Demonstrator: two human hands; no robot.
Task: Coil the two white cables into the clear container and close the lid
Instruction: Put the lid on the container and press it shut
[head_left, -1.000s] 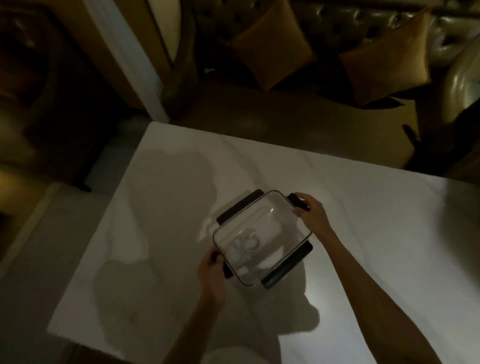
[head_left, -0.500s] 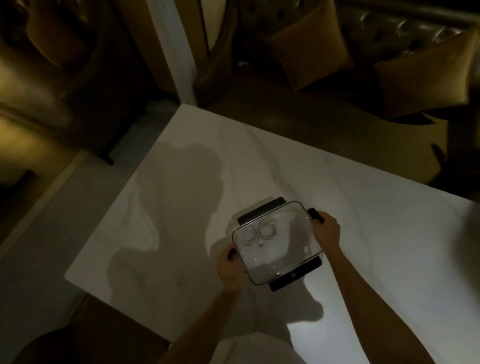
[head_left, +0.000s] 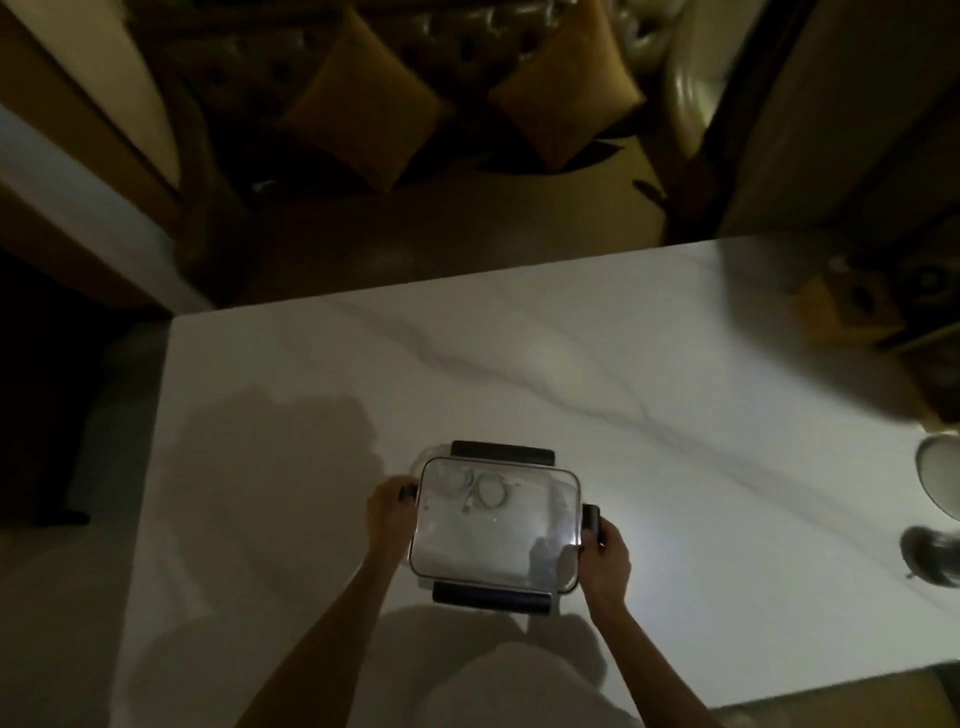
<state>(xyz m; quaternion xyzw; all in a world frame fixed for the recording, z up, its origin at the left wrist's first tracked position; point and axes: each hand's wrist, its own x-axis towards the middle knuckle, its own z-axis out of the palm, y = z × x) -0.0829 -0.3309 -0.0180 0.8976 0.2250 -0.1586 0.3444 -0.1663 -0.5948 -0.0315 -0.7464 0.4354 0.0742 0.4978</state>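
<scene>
A clear rectangular container (head_left: 493, 551) with its clear lid on and black clips on all sides sits on the white marble table (head_left: 649, 374). Two coiled white cables (head_left: 475, 488) lie inside near its far edge. My left hand (head_left: 389, 512) grips the black clip on the container's left side. My right hand (head_left: 605, 558) holds the black clip on its right side. The black clips on the near and far long sides lie flat against the lid.
A metal bowl-like object (head_left: 940, 483) and a dark round object (head_left: 932, 556) stand at the table's right edge. A box (head_left: 852, 306) sits at the far right corner. A sofa with brown cushions (head_left: 563, 88) lies beyond the table.
The camera view has swung right. The container has turned square to me, with both hands still on its end clips.
</scene>
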